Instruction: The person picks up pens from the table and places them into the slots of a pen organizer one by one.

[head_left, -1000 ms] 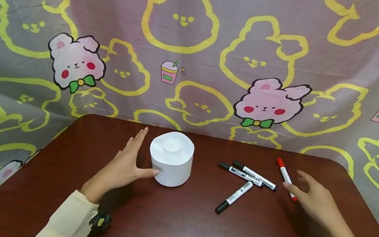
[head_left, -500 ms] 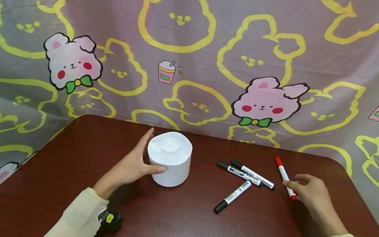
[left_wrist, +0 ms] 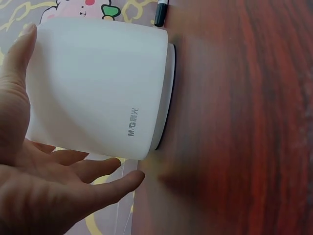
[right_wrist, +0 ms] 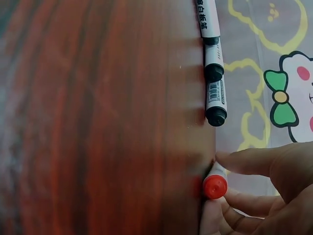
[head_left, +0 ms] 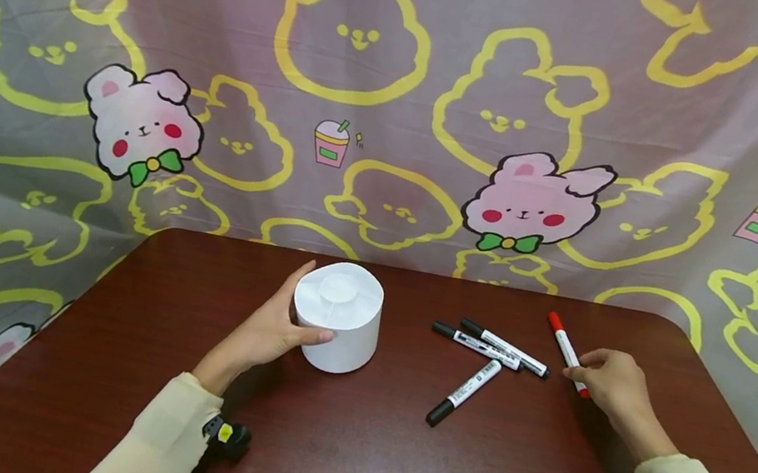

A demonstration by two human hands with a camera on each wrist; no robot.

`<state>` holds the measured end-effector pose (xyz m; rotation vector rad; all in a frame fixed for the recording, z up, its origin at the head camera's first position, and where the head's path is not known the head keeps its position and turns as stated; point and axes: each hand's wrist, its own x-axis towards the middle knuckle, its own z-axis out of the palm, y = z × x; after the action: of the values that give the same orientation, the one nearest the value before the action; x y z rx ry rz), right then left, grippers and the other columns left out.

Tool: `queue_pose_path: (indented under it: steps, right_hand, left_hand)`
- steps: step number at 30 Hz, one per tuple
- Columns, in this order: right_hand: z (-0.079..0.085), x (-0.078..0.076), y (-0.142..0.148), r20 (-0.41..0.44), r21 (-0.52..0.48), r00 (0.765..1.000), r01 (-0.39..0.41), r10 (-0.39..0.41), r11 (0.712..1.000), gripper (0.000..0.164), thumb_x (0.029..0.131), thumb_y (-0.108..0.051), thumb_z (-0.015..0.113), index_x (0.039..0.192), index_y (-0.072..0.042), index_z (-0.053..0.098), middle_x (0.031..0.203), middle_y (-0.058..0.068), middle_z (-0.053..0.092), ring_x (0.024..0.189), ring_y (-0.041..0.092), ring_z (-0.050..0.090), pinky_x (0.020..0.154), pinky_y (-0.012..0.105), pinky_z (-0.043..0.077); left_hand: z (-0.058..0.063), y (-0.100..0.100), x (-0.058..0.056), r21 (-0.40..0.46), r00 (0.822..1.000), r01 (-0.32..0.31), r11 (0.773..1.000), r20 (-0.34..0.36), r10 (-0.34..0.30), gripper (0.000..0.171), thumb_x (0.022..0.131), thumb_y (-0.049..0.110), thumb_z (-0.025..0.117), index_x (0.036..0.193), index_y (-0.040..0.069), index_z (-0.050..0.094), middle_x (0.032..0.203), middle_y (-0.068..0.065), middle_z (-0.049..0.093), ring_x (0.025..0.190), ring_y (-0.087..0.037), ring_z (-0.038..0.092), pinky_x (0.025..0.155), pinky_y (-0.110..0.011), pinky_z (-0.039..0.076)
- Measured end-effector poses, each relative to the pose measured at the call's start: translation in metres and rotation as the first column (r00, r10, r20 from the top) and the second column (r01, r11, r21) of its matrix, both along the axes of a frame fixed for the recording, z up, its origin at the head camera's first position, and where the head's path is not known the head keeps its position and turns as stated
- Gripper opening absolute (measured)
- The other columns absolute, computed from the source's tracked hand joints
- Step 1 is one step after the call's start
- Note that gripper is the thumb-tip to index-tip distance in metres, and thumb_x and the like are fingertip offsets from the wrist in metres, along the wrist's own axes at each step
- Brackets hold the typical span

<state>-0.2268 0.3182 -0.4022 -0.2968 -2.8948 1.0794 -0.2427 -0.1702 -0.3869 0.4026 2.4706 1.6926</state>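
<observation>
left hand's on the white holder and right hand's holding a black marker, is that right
Not quite: the right hand is holding the red marker, not a black one, as the right wrist view shows. The left hand is on the white holder, as you say.

A greyish-pink cloth (head_left: 404,135) with soft folds fills the upper part of the head view and hangs down both sides. Yellow animal outlines (head_left: 281,42) cover it, among pink bunnies (head_left: 147,118) in green bows and small drink cups (head_left: 330,145). A dark reddish-brown desk (head_left: 349,451), far corners rounded, spans the lower half, faintly shiny at bottom centre.
</observation>
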Motion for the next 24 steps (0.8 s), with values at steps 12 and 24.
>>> queue_pose_path:
  steps: [12,24]
  right_hand:
    - [-0.0044,-0.0013,0.0012,-0.021,0.034,1.0,0.001,0.0,0.999,0.023,0.086,-0.008,0.071,0.096,0.013,0.073,0.07,0.006,0.064,0.066,0.021,0.054,0.054,0.032,0.043]
    - [0.0003,0.0015,0.0059,-0.002,-0.208,0.997,0.073,-0.075,0.975,0.031,0.094,-0.009,0.067,0.11,0.018,0.069,0.082,0.001,0.065,0.066,0.009,0.058,0.058,0.026,0.055]
  left_hand:
    - [-0.001,0.0015,-0.0009,0.018,1.0,-0.004,1.0,-0.003,0.004,0.11,0.087,0.014,0.087,0.168,0.015,0.012,0.163,-0.017,0.036,0.146,-0.036,0.04,0.122,-0.054,0.03]
    - [0.0003,0.002,0.0019,-0.014,1.0,-0.013,1.0,-0.025,0.012,0.108,0.089,0.017,0.085,0.168,0.013,0.012,0.164,-0.017,0.036,0.147,-0.035,0.038,0.124,-0.056,0.025]
